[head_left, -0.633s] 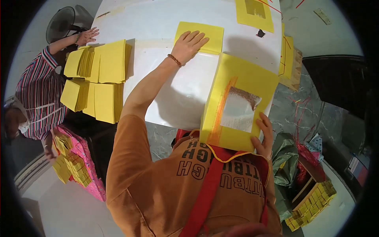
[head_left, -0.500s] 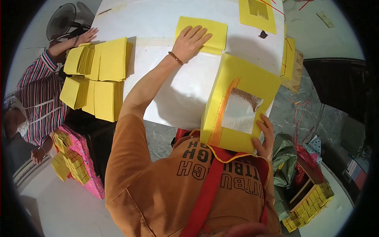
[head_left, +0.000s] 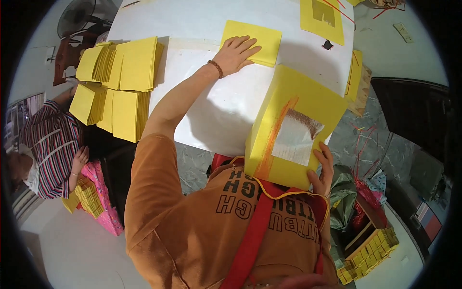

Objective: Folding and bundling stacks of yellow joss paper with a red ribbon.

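Observation:
My left hand [head_left: 237, 54] lies flat with its fingers spread on a folded yellow paper sheet [head_left: 263, 41] on the white table. It covers the near-left part of that sheet. To the right, a thick stack of large yellow paper sheets [head_left: 317, 91] sits at the table's near edge, close to my chest. Its top sheet carries a silver-white square patch [head_left: 294, 139] with a brown upper border, beside an orange stripe. My right hand [head_left: 324, 168] grips the stack's near right edge, its fingers bent and its thumb on the near side.
Two rows of folded yellow paper bundles [head_left: 126, 113] stand on the table's left. A yellow sheet with a patch [head_left: 325, 21] lies far right. Beyond the left side, a person in a striped top [head_left: 50, 144] is beside a pink bag [head_left: 107, 204]. A box of yellow bundles [head_left: 373, 253] stands low right.
My left hand has slid toward the folded sheet's near left side, still flat. The other person's hand has left the table's edge, and one hand is now by the pink bag. My view has shifted slightly.

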Demonstrator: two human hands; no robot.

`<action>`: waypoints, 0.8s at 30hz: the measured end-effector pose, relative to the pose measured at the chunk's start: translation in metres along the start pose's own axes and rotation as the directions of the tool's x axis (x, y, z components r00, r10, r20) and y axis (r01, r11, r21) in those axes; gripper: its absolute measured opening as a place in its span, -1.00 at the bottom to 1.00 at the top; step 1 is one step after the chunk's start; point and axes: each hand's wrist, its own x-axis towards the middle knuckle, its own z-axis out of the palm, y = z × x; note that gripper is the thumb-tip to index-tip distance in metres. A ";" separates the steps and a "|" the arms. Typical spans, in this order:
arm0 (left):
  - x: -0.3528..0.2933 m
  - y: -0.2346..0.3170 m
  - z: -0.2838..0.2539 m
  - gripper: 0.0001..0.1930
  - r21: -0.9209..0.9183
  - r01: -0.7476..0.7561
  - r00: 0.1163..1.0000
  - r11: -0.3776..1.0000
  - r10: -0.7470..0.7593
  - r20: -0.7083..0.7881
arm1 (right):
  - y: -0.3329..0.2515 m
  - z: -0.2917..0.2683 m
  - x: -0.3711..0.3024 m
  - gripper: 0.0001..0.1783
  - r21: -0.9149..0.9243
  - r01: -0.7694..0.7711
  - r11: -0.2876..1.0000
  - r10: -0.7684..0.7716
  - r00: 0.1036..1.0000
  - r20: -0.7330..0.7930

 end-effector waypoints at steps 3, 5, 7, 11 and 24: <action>0.001 0.002 0.003 -0.55 0.026 0.016 1.000 1.000 -0.016 -0.005 | 0.000 0.000 0.000 -0.42 -0.001 0.008 1.000 -0.008 1.000 -0.004; 0.002 0.003 0.005 -0.57 0.088 0.030 0.999 0.996 -0.031 0.011 | -0.001 0.000 0.001 -0.42 -0.010 0.005 1.000 -0.005 1.000 -0.006; 0.006 -0.001 0.006 -0.58 0.090 0.019 1.000 0.996 -0.020 0.009 | -0.004 -0.001 0.003 -0.42 -0.020 0.007 1.000 -0.007 1.000 -0.008; 0.019 -0.008 0.002 -0.59 0.089 0.004 0.998 0.996 -0.009 0.062 | -0.009 -0.005 0.005 -0.42 -0.082 0.062 0.995 -0.062 0.998 0.005; 0.023 0.071 -0.100 -0.66 -0.242 0.071 0.984 0.968 -0.108 -0.142 | -0.036 -0.010 0.039 -0.55 -0.566 0.330 0.755 -0.183 0.936 0.302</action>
